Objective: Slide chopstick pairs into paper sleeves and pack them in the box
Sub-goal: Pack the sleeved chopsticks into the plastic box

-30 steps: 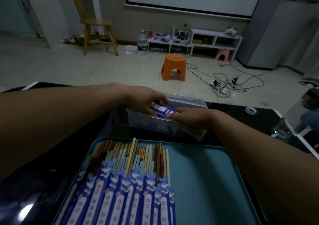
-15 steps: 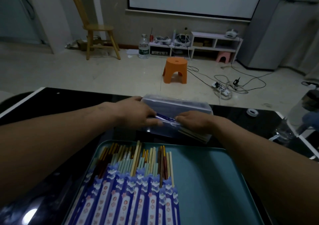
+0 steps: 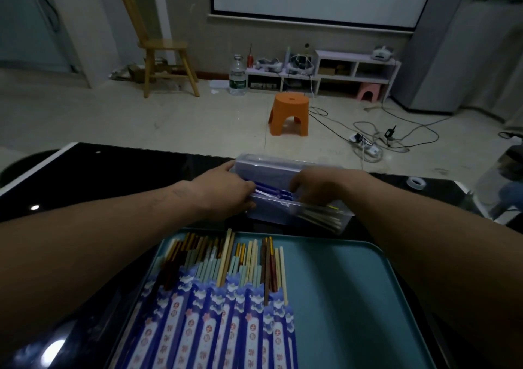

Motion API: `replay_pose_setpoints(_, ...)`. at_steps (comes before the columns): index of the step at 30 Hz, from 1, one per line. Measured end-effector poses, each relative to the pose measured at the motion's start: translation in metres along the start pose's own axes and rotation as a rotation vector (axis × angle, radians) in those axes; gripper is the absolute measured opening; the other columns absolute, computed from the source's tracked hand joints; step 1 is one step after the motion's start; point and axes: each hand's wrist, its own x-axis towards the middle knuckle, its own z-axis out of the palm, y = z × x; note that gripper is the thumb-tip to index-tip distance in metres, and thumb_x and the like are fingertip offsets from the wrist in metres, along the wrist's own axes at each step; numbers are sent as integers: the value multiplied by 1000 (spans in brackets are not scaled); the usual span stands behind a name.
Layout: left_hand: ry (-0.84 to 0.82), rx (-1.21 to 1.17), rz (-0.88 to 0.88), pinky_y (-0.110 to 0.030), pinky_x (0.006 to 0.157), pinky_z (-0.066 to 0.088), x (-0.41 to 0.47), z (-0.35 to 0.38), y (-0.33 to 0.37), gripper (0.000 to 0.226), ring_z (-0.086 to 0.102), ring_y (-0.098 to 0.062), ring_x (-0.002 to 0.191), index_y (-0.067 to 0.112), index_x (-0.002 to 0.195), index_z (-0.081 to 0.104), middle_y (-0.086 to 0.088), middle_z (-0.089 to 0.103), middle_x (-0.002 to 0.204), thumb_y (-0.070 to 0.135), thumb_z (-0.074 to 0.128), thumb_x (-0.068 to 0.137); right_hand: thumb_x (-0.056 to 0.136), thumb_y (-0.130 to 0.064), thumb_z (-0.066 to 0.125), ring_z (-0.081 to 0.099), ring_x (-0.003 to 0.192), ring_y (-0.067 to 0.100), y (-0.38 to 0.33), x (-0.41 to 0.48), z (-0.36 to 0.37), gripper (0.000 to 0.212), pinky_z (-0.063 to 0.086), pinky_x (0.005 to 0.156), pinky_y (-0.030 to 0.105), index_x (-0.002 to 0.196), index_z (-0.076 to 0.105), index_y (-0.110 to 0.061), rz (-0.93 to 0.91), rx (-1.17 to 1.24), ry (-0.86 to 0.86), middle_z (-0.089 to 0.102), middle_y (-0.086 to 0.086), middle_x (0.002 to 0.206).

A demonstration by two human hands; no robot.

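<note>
Lowered since a second ago: sleeved pair (image 3: 270,193), from above the rim down into the box (image 3: 283,163), among packed sleeves. Dropped with it: left hand (image 3: 223,193), now at the box's left end; right hand (image 3: 319,187), fingers dipped inside.

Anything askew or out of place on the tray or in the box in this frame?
Mostly tidy. On the teal tray, one pale chopstick pair pokes much farther out of its sleeve than its neighbours. In the clear box, pale chopstick ends lie slanted at the right end.
</note>
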Motion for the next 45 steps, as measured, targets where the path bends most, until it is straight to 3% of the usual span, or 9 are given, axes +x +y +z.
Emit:
replay_pose_setpoints(5, 0, 56, 25, -40, 105, 41, 0, -6, -1, 39, 52, -14, 110, 36, 123, 65, 6, 56, 116, 61, 46, 101, 96, -30, 69, 59, 89, 17, -14, 2, -9, 8, 49, 82, 36, 96, 62, -27, -6, -251, 50, 64, 2, 100)
replay_pose_setpoints(11, 197, -20, -27, -35, 82, 57, -15, 12, -1, 20, 61, -11, 88, 33, 94, 68, 10, 66, 94, 51, 59, 96, 99, -31, 66, 59, 80, 14, -12, 4, -5, 20, 49, 80, 34, 81, 58, -27, 21, -339, 2, 66, 3, 96)
replay_pose_setpoints(18, -5, 22, -36, -51, 123, 27, -5, -2, 2, 19, 60, -8, 96, 37, 96, 65, 15, 66, 90, 53, 55, 98, 101, -38, 62, 63, 83, 18, -12, 5, 2, 24, 55, 85, 39, 81, 56, -28, 7, -376, -90, 67, 5, 95)
replay_pose_setpoints(24, -166, -14, -112, -55, 125, 17, 1, -12, 5, 27, 60, -11, 106, 39, 118, 63, 14, 66, 99, 55, 57, 97, 98, -34, 67, 66, 92, 21, -3, 6, -3, 17, 54, 77, 36, 106, 69, -20, 71, -173, -171, 68, 6, 104)
replay_pose_setpoints(27, -237, 3, -117, -41, 102, 48, 9, -20, 8, 27, 59, -10, 89, 33, 111, 65, 10, 63, 91, 55, 61, 96, 102, -39, 61, 68, 93, 20, 11, -4, -5, 24, 55, 74, 33, 112, 70, -18, 61, 3, -128, 70, 6, 106)
replay_pose_setpoints(30, -266, 17, -122, -32, 79, 49, 12, -24, 12, 22, 57, -10, 82, 31, 107, 64, 8, 60, 89, 50, 63, 96, 105, -46, 52, 65, 95, 18, 19, -14, 8, 30, 50, 81, 33, 108, 70, -22, 32, 61, 42, 68, 1, 99)
replay_pose_setpoints(36, -135, -4, -144, -41, 103, 40, -5, -16, 20, 12, 53, -21, 108, 34, 98, 56, 2, 63, 113, 41, 49, 105, 109, -48, 39, 64, 78, 11, 21, -26, 43, 41, 48, 69, 29, 93, 68, -24, -34, 195, 384, 68, -3, 85)
replay_pose_setpoints(41, 113, -73, -107, -43, 110, 39, -20, -17, 21, 9, 57, -15, 94, 34, 96, 53, 9, 60, 96, 42, 55, 99, 107, -38, 47, 59, 82, 7, 19, -33, 42, 21, 41, 65, 23, 104, 65, -29, -120, 155, 533, 66, -7, 96)
replay_pose_setpoints(45, 67, -114, -123, -45, 120, 29, -23, -20, 23, 30, 58, -16, 119, 33, 117, 58, 7, 66, 120, 49, 64, 93, 108, -45, 40, 62, 91, 10, 7, -33, 41, 35, 47, 80, 31, 106, 71, -28, -140, 220, 308, 69, -5, 105)
